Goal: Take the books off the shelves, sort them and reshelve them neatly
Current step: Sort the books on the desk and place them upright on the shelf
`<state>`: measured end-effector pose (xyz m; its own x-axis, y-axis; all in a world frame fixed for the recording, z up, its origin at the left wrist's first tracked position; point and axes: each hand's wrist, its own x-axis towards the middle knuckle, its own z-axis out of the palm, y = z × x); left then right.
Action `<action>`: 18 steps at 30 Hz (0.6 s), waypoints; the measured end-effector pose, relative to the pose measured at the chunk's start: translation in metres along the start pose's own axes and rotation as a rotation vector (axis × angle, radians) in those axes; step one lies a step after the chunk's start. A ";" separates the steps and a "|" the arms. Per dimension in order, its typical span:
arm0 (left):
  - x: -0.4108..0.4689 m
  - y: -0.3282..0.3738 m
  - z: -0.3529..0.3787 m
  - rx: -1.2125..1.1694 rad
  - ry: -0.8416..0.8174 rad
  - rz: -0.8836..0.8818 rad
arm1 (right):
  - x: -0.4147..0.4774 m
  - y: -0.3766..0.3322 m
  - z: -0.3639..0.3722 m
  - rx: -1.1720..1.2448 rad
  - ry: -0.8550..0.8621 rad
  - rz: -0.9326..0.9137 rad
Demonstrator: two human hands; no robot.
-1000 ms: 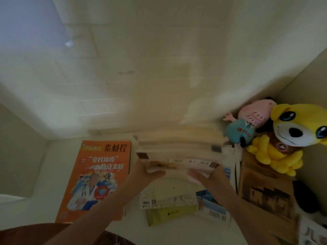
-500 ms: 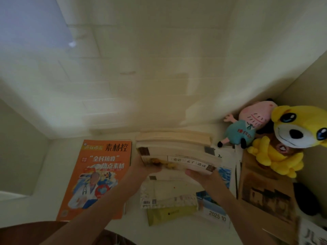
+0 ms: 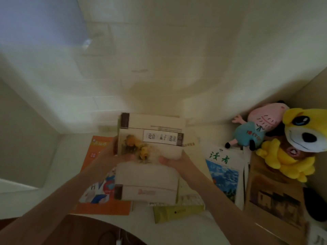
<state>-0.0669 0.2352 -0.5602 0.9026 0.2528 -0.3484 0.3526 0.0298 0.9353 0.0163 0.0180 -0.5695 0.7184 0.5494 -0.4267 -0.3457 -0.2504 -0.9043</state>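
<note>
I hold a stack of cream books (image 3: 152, 137) tilted up in front of me, above the white shelf surface. The front cover shows a yellow flower picture and a white title label. My left hand (image 3: 113, 154) grips the stack's lower left edge, thumb on the cover. My right hand (image 3: 172, 160) grips its lower right corner. Below the stack lies another cream book (image 3: 146, 183) flat on a pile. An orange magazine (image 3: 99, 197) lies to the left, partly under my left arm.
A blue-and-white magazine (image 3: 223, 172) lies right of the pile, with a brown book (image 3: 272, 198) beyond it. A yellow-green booklet (image 3: 177, 212) pokes out at the front. A pink plush (image 3: 256, 126) and a yellow dog plush (image 3: 304, 137) sit in the right corner.
The stack has been lifted and tilted toward me, so its front cover shows instead of the page edges. Both hands rose with it, and the view moved closer.
</note>
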 end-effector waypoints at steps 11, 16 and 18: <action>-0.010 -0.057 -0.085 -0.128 0.114 -0.274 | 0.071 0.045 0.124 -0.067 -0.101 0.365; -0.003 -0.073 -0.103 -0.078 0.126 -0.304 | 0.074 0.045 0.136 -0.306 0.021 0.352; -0.001 -0.074 -0.108 0.018 0.114 -0.325 | 0.068 0.044 0.136 -0.396 0.004 0.345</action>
<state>-0.1209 0.3368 -0.6223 0.7092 0.3396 -0.6178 0.6226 0.1095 0.7748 -0.0324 0.1526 -0.6366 0.6057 0.3783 -0.7000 -0.3085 -0.6992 -0.6449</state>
